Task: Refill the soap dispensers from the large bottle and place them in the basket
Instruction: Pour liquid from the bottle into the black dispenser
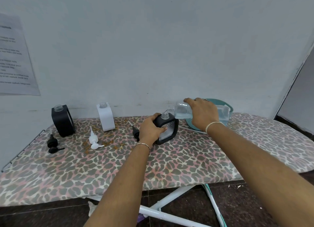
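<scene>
Clear plastic large bottle [202,111], far right, tipped over the dark square dispenser [167,128]: right hand [202,114] wraps its body, left hand [150,129] clamps dispenser. Likely slippery, sloshing; grip mid-body.

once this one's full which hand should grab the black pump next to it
Left, probably: the left hand grips the dispenser right beside that pump, while the right hand holds the large bottle.
</scene>
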Tool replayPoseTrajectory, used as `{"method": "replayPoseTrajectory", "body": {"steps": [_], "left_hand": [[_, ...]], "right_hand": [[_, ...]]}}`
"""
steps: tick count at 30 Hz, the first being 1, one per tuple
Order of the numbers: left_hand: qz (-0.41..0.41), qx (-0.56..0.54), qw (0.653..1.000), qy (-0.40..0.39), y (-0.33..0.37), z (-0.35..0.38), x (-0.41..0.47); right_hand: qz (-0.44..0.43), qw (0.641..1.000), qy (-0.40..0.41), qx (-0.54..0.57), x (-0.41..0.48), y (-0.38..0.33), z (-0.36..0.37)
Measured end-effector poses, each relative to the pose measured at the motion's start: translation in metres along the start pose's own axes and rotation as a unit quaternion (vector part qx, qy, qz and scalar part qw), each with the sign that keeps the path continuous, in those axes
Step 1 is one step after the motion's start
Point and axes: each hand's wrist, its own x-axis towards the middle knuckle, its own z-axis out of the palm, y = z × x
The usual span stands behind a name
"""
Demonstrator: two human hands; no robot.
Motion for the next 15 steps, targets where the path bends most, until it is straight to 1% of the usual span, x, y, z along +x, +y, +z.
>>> {"method": "replayPoseTrajectory", "body": {"steps": [15], "left_hand": [[0.006,0.003,1.0,0.003,0.0019,-0.0005,-0.0023]], "right_hand": [[0.0,1.0,-0.005,-0.003,0.0011,-0.0001,-0.0005]]}}
